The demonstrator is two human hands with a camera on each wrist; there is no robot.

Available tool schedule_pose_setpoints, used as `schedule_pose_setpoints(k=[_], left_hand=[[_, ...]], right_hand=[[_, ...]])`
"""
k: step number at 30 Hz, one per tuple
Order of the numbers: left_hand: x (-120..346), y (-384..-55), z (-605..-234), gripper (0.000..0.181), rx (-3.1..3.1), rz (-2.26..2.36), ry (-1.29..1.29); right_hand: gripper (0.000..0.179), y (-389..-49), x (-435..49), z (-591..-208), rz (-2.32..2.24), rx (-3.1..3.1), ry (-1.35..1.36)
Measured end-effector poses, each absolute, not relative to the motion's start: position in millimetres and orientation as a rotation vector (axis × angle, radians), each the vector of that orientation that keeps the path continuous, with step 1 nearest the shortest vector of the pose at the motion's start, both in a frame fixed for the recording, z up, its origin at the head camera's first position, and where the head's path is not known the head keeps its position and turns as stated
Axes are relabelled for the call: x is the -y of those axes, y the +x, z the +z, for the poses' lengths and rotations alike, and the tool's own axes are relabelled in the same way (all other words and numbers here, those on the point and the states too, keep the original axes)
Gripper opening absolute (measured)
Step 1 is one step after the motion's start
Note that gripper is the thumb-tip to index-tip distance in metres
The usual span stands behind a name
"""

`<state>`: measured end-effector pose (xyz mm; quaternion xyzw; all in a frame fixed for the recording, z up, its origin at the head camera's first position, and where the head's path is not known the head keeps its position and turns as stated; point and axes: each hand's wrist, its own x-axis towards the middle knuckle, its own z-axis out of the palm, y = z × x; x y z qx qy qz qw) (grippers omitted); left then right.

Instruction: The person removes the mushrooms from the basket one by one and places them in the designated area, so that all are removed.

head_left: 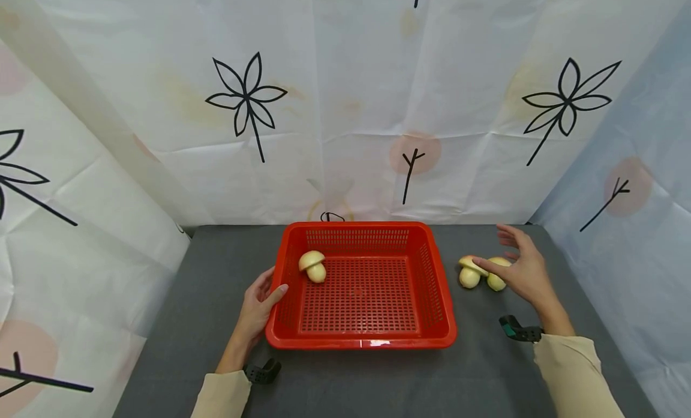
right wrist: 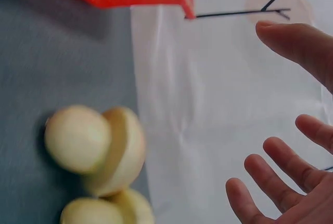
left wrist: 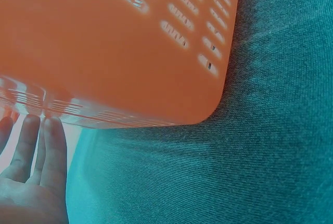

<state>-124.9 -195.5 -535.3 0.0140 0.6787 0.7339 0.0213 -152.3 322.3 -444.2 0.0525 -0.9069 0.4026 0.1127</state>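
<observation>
A red plastic basket (head_left: 358, 344) with slotted walls sits on the grey table, and one toy mushroom (head_left: 312, 266) lies inside at its left. My left hand (head_left: 256, 307) holds the basket's left side, thumb over the rim and fingers against the outer wall. In the left wrist view those fingers (left wrist: 52, 151) reach up to the basket wall (left wrist: 104, 52). To the right of the basket, two more mushrooms lie side by side, a left one (head_left: 469, 277) and a right one (head_left: 496, 283). Above them hovers my right hand (head_left: 519, 268), thumb and fingers spread, holding nothing.
Printed white cloth (head_left: 351, 106) hangs behind the table and along both sides. Grey tabletop (head_left: 335, 382) shows in front of the basket. A black band (head_left: 520, 329) is at my right wrist and another (head_left: 263, 371) at my left.
</observation>
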Motion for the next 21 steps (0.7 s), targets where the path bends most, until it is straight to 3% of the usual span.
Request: schedule_pose_setpoints(k=[21], left_hand=[[194.3,-124.1,-533.8,0.06,-2.11,2.269,0.038]], right_hand=[[0.08,-176.8,-234.0,-445.2,1.391,2.59,0.441]])
